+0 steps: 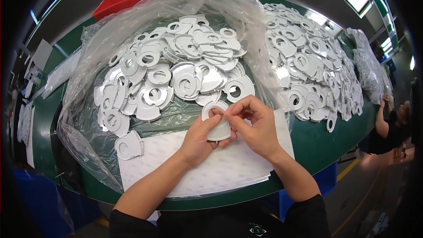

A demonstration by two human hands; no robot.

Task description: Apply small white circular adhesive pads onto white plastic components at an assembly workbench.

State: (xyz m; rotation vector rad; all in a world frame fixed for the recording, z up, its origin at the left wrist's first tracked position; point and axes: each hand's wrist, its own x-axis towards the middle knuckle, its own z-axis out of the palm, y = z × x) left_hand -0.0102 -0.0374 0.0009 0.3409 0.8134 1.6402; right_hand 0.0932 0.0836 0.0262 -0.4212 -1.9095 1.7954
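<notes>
My left hand [202,137] grips a white plastic part [219,131], a flat rounded plate with a ring-shaped hole at its upper end. The thumb lies over its face and the fingers curl beneath. My right hand [254,123] meets the part's right edge by the hole, thumb and forefinger pinched together; whatever sits between those fingertips is too small to make out. Both hands are above a stack of white paper sheets [185,180] at the table's front. A similar single white plate [129,145] rests on the sheets' left corner.
Beyond the sheets, a heap of such plates [185,81] lies in an open clear plastic bag [72,105]. Another heap [317,61] covers the green table [315,143] to the right. A red bin [123,0] stands at the back left. Another person [390,123] is at the far right.
</notes>
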